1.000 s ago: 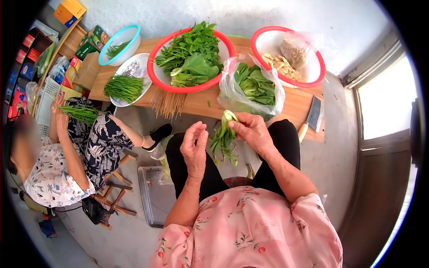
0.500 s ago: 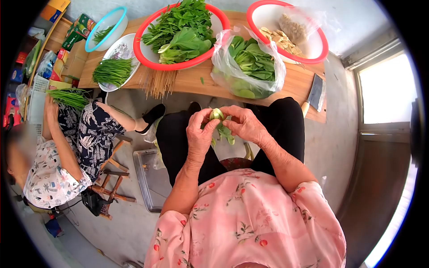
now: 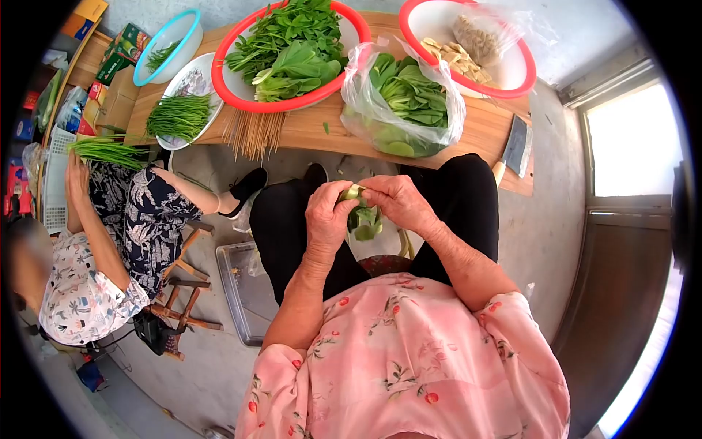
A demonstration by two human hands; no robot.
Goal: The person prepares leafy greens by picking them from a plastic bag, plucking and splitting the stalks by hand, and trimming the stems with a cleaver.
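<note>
The left hand [image 3: 325, 214] has joined the right hand [image 3: 401, 203] at the leafy green's [image 3: 364, 225] pale base, so both grips now pinch it, leaves hanging down, near the bench [image 3: 484, 126].

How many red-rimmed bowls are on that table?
2. One red-rimmed bowl, heaped with leafy greens, is near the middle of the table; the other bowl, holding pale slices and a bagged item, is to its right.

Smooth wood table [image 3: 307, 136], glossy red-rimmed plastic basin [image 3: 219, 77]
</note>
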